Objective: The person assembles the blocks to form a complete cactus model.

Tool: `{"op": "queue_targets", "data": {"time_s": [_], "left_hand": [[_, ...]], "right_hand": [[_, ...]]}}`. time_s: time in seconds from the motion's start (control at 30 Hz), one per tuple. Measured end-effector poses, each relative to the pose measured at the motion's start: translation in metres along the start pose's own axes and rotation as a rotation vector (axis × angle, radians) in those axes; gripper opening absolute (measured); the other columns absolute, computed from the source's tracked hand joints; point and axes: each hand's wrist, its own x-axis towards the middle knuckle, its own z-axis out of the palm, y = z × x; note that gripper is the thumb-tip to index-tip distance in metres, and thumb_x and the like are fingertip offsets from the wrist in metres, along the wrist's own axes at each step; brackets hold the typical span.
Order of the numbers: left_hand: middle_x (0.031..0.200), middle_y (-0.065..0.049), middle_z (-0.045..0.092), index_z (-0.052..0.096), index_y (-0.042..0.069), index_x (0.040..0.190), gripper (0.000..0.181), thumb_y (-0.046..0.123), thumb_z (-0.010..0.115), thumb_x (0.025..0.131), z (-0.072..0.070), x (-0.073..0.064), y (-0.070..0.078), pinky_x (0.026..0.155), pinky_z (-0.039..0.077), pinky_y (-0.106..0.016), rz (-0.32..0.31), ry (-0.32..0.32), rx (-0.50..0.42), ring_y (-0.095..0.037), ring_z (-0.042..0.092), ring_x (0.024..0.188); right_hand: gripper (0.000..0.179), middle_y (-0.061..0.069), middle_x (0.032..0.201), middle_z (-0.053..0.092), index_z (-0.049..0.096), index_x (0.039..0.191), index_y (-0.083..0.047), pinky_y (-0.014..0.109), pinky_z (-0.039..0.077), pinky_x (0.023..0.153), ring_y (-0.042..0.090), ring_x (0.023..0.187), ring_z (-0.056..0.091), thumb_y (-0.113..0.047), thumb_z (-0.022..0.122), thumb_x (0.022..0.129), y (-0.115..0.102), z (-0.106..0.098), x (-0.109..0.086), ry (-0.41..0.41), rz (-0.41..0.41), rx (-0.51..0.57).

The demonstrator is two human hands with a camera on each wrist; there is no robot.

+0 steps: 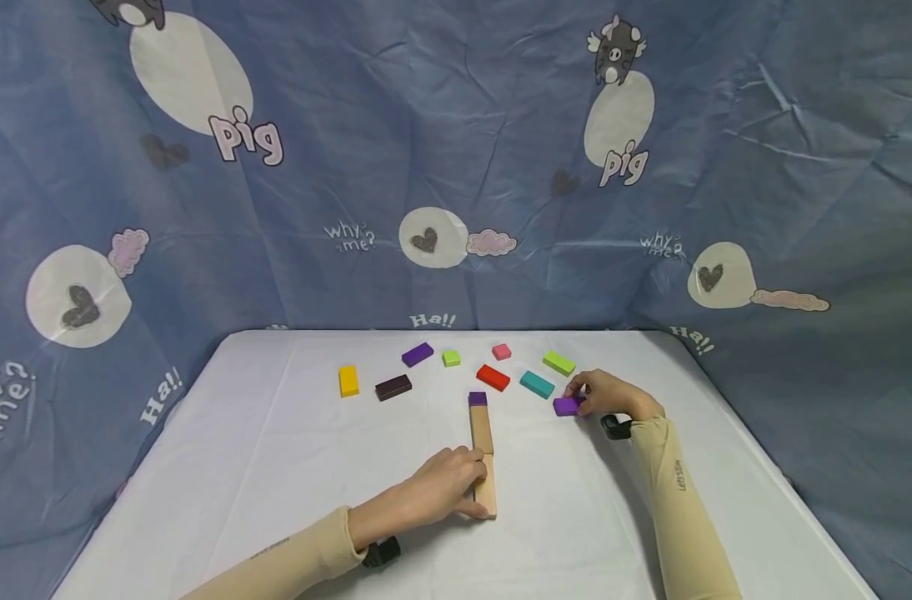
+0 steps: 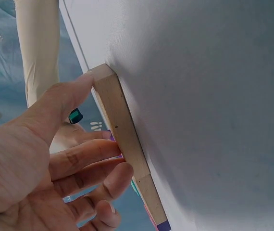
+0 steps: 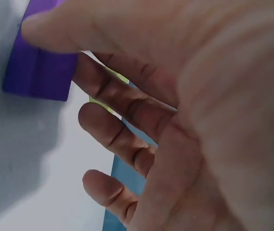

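Observation:
Two plain wooden blocks lie end to end on the white table, the farther block (image 1: 482, 429) running straight on from the nearer block (image 1: 488, 497). A small purple block (image 1: 478, 399) sits at their far end. My left hand (image 1: 439, 485) grips the nearer wooden block, thumb at its near end and fingers along its side; the left wrist view shows that block (image 2: 120, 120) and the thumb on its end. To the right, my right hand (image 1: 612, 393) pinches a purple block (image 1: 565, 407) at the tabletop. In the right wrist view, the thumb lies across this purple block (image 3: 41, 77).
Several coloured blocks lie farther back on the table: yellow (image 1: 348, 381), dark brown (image 1: 393, 387), purple (image 1: 418, 354), small green (image 1: 451, 358), red (image 1: 493, 377), small pink (image 1: 502, 352), teal (image 1: 537, 384) and lime green (image 1: 558, 363). A printed blue curtain (image 1: 456, 167) hangs behind.

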Motion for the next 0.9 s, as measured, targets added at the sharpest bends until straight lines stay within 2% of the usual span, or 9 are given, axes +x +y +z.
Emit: {"op": "queue_targets", "data": {"time_s": [0.3, 0.53, 0.9], "left_hand": [[0.079, 0.010, 0.051, 0.071, 0.014, 0.088, 0.038, 0.046, 0.081, 0.071, -0.001, 0.000, 0.000, 0.058, 0.033, -0.020, -0.006, -0.005, -0.002, -0.004, 0.037, 0.065], [0.079, 0.010, 0.050, 0.071, 0.014, 0.087, 0.038, 0.046, 0.080, 0.071, -0.001, 0.000, 0.000, 0.058, 0.033, -0.020, 0.000, -0.006, 0.000, -0.004, 0.037, 0.065], [0.079, 0.010, 0.050, 0.071, 0.014, 0.088, 0.039, 0.048, 0.080, 0.071, 0.000, 0.001, 0.000, 0.058, 0.033, -0.021, 0.001, -0.002, 0.020, -0.004, 0.037, 0.065]], "right_hand": [[0.027, 0.001, 0.096, 0.070, 0.072, 0.100, -0.010, 0.039, 0.047, 0.084, 0.019, 0.089, 0.057, -0.007, 0.077, 0.073, -0.013, 0.004, 0.009, 0.007, -0.078, -0.091], [0.027, -0.001, 0.101, 0.070, 0.074, 0.101, -0.014, 0.043, 0.048, 0.089, 0.020, 0.094, 0.059, -0.008, 0.079, 0.075, -0.031, 0.014, 0.015, 0.008, -0.059, -0.095], [0.028, 0.000, 0.102, 0.071, 0.074, 0.103, -0.010, 0.038, 0.049, 0.090, 0.015, 0.097, 0.061, -0.011, 0.080, 0.076, -0.051, 0.027, 0.023, 0.045, -0.173, -0.196]]}}
